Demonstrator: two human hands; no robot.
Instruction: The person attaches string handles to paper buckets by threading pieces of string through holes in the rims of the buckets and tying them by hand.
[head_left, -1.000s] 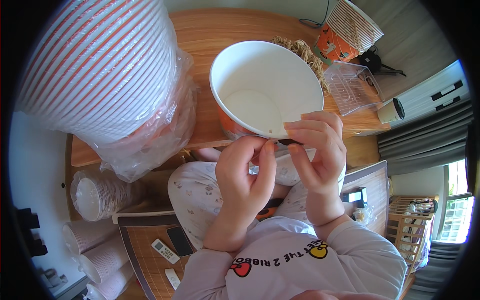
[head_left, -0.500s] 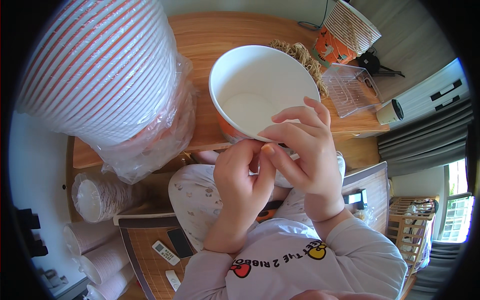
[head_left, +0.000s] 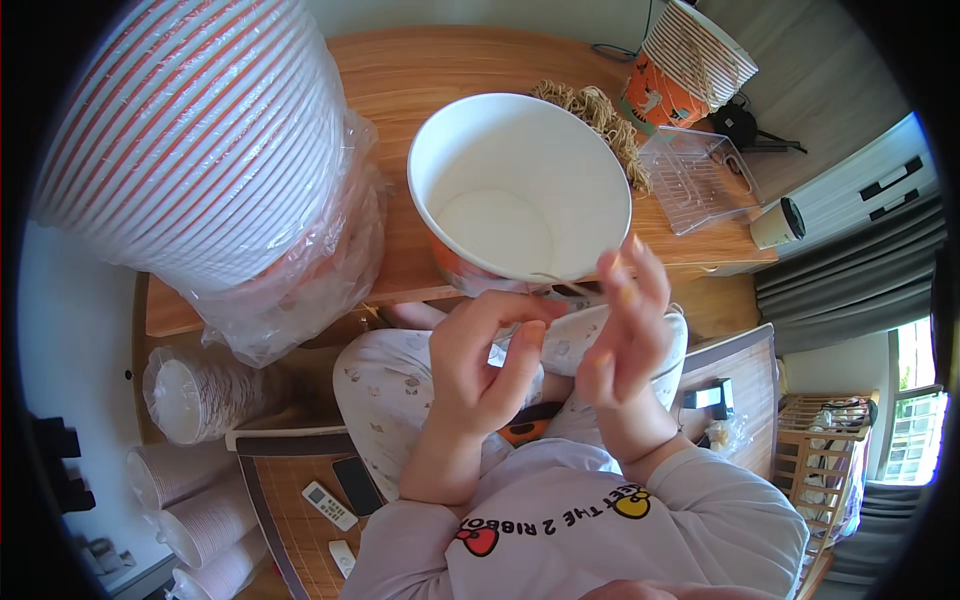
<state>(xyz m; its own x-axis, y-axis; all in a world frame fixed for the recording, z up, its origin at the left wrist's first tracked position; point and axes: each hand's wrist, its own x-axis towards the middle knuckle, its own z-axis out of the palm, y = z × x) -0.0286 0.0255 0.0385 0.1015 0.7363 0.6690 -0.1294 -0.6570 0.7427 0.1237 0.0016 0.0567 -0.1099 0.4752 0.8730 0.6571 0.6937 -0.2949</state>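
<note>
A large paper bucket (head_left: 497, 225), white inside with an orange printed outside, stands at the table's front edge. By its near rim, my left hand (head_left: 480, 360) is closed, fingers curled and thumb bent in; what they hold is hidden. A thin tan cord (head_left: 568, 284) crosses just beyond its fingertips, against the rim, and runs toward my right hand (head_left: 632, 335). That hand is raised off the rim's right side, its fingers smeared by motion, so its grip on the cord is unclear. A thin strand also shows below the right hand, over my leg.
A tall plastic-wrapped stack of buckets (head_left: 200, 140) fills the left of the wooden table (head_left: 400, 65). Behind the bucket lie tan cords (head_left: 600, 120), a clear tray (head_left: 695, 185) and stacked orange buckets (head_left: 685, 75). A remote (head_left: 329, 505) and phone (head_left: 357, 485) lie lower left.
My hands have come apart: the right hand has drawn away from the rim and the left fingertips. A thin cord now shows between them. The bucket has shifted slightly left in view.
</note>
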